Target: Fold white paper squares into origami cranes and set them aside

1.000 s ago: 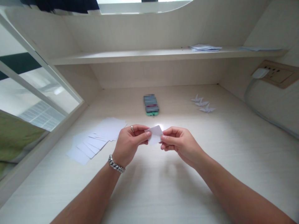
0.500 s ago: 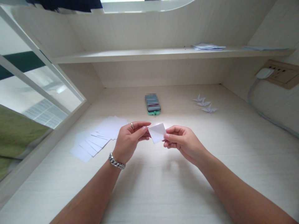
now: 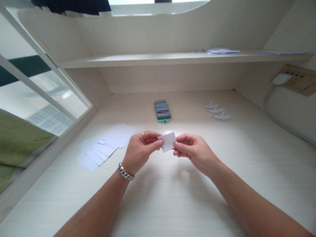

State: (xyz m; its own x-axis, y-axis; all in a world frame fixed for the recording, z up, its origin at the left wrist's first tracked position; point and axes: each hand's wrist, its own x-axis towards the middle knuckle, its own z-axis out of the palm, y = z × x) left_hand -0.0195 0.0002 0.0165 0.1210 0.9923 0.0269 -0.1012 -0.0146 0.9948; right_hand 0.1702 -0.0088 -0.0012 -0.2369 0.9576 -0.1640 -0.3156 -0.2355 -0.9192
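Observation:
Both of my hands hold one small folded white paper (image 3: 168,141) above the pale wooden desk (image 3: 172,197). My left hand (image 3: 140,151), with a ring and a silver chain bracelet, pinches the paper's left edge. My right hand (image 3: 194,149) pinches its right edge between thumb and fingers. The paper is lifted off the desk, a little tilted.
A fanned spread of white paper sheets (image 3: 106,146) lies to the left. A phone (image 3: 162,111) rests at the back centre. Three folded paper cranes (image 3: 217,110) sit at the back right. Papers (image 3: 221,51) lie on the shelf. A wall socket with plug (image 3: 281,79) and cable is at right.
The paper was held by a corner half a second ago, turned point-down; now the left thumb has closed onto its left edge and it looks more folded and compact.

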